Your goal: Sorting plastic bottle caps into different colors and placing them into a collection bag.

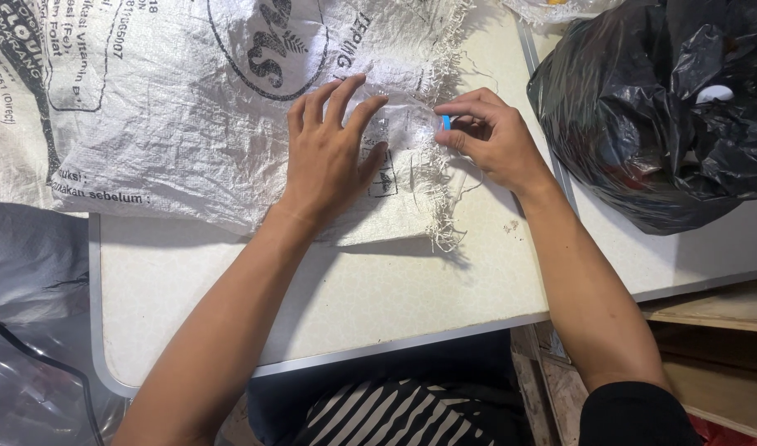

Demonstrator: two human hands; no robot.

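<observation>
A white woven sack [188, 107] with dark printing and a frayed right edge lies flat across the top of a cream table [378, 289]. My left hand [329, 153] rests palm down on the sack near that frayed edge, fingers spread. A thin clear plastic piece [403, 116] lies on the sack between my hands, under the left fingertips. My right hand [490, 136] pinches a small blue object [446, 123] between thumb and fingers, right at the sack's fringe.
A bulging black plastic bag [667, 116] sits on a second tabletop at the right. Grey and clear plastic sheeting [31, 330] hangs off the table's left side. Wooden boards [709, 347] show at the lower right. Loose white threads [444, 223] trail from the sack.
</observation>
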